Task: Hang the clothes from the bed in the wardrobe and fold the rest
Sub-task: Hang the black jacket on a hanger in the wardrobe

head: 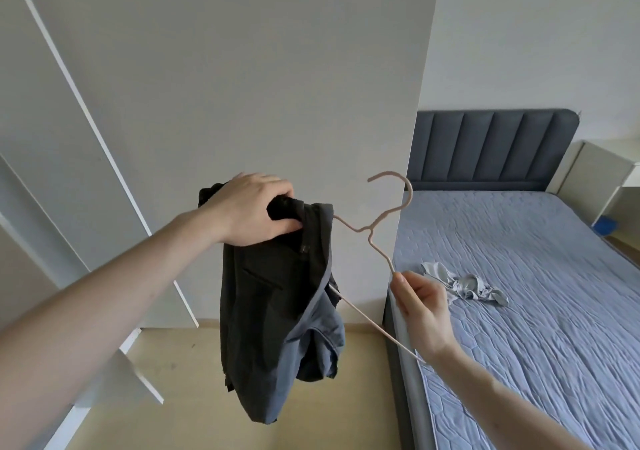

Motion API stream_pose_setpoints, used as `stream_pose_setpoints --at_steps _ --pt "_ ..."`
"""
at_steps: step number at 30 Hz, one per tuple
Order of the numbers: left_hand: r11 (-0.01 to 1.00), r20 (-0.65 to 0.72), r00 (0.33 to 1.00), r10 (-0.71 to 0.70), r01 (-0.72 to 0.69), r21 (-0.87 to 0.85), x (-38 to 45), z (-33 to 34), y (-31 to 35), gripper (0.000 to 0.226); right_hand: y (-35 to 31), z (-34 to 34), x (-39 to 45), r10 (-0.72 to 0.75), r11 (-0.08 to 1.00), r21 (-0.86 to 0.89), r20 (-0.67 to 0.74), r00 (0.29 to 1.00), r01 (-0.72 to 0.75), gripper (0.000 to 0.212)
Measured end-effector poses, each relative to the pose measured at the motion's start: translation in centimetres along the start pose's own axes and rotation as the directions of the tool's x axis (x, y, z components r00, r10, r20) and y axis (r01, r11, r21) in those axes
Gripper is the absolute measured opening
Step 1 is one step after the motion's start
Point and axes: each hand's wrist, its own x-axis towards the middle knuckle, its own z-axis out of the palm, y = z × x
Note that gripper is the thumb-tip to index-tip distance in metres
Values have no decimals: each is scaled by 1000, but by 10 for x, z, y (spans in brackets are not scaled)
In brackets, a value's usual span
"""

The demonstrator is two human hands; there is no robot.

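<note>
Midway through: dark trousers (pixel 277 297) clutched by left hand (pixel 249 208), pink hanger (pixel 375 238) pinched by right hand (pixel 420 305), hanging not yet done, grey garment (pixel 464 285) left unfolded on bed (pixel 540 276).

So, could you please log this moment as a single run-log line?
left hand: grips dark trousers | right hand: pinches beige hanger | bed: grey garment left

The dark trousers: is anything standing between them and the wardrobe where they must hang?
Nothing visible blocks them. The left hand grips the dark trousers on the hanger, which the right hand pinches, right in front of the white wardrobe. Its rail is out of view.
</note>
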Motion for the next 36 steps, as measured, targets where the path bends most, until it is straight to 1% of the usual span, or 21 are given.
stream_pose_setpoints --at_steps 3,7,9,11,13,14,15,16,17,19,21,23,24,26,27,28,29,30,31,33,36 --pt "992 14 996 -84 85 -95 2 7 -3 32 2 3 2 -14 1000 -20 19 1000 15 57" --pt "981 -92 989 -119 102 -166 0 14 -10 27 -7 -4 14 -16 998 -59 74 997 21 55" --pt "969 -114 982 -151 124 -214 0 13 -17 27 -10 -20 26 15 1000 -11 85 996 -14 47" --pt "954 -126 974 -187 150 -259 0 9 -25 28 -7 -48 36 116 986 124 -3 993 -115 50" --pt "942 -146 968 -202 151 -301 -2 2 -32 32 5 -73 33 334 922 233 -77 940 -308 52" --pt "936 -152 968 -201 145 -320 -3 -3 -34 33 13 -80 27 424 892 207 -74 903 -402 46" --pt "932 -157 968 -194 132 -337 -4 -8 -34 33 22 -82 19 479 873 129 -51 876 -470 35" --pt "929 -161 971 -179 113 -353 -5 -14 -33 32 29 -78 12 506 862 32 -2 862 -506 23" --pt "924 -162 974 -159 89 -371 -5 -19 -30 32 32 -69 5 517 856 -45 69 853 -515 19" --pt "912 -149 982 -112 42 -408 -6 -30 -22 33 35 -43 2 531 847 -123 199 823 -517 31" --pt "904 -130 989 -69 6 -428 -7 -38 -15 35 33 -11 9 536 844 -176 283 795 -507 59" --pt "900 -120 992 -37 -19 -435 -10 -46 -8 30 25 18 18 552 833 -229 383 741 -503 88" --pt "898 -117 993 -26 -28 -438 -11 -50 -5 25 21 30 23 558 827 -225 437 705 -515 97" --pt "896 -107 994 -7 -41 -443 -16 -55 0 19 15 49 29 566 813 -217 513 646 -540 106" --pt "897 -100 995 -5 -40 -441 -18 -57 1 19 14 55 32 570 813 -251 527 631 -525 99" --pt "900 -90 996 -12 -28 -435 -22 -59 2 20 12 60 34 562 825 -309 537 629 -473 80" --pt "903 -81 996 -23 -14 -428 -25 -61 3 22 11 64 35 541 841 -372 541 644 -393 55" --pt "908 -74 997 -32 -2 -420 -28 -62 3 24 9 66 36 510 856 -399 549 662 -329 37" --pt "913 -69 997 -40 8 -408 -32 -64 3 24 10 67 38 488 867 -395 548 680 -304 28" --pt "925 -60 996 -63 36 -379 -39 -66 1 26 9 62 45 487 868 -360 485 726 -342 22" --pt "952 -39 993 -116 100 -288 -48 -66 -8 30 5 38 65 426 901 -253 356 832 -353 16"
